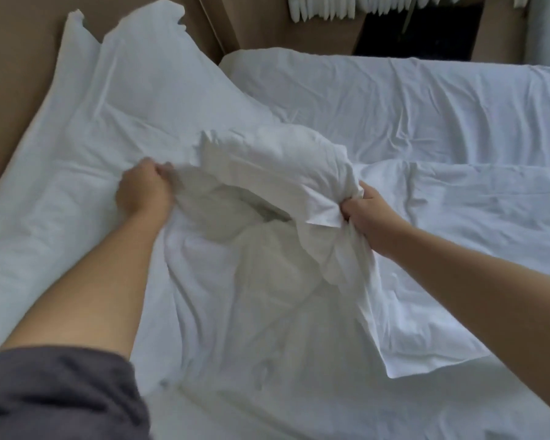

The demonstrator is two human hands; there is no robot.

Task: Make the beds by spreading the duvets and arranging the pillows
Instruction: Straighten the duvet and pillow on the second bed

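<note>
Bedroom: two beds side by side, near bed, far bed (all white linen), plump pillow against brown headboard panel.

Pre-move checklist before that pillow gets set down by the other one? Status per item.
1. Left hand grips the pillow at one end: ok.
2. Right hand grips the opposite end: ok.
3. Pillow's cover smooth: not ok, it is bunched, with a loose flap hanging.
4. Second pillow leaning on the brown panel: ok.
5. Landing spot beside it free: cannot tell, the held pillow hides part of it.
</note>
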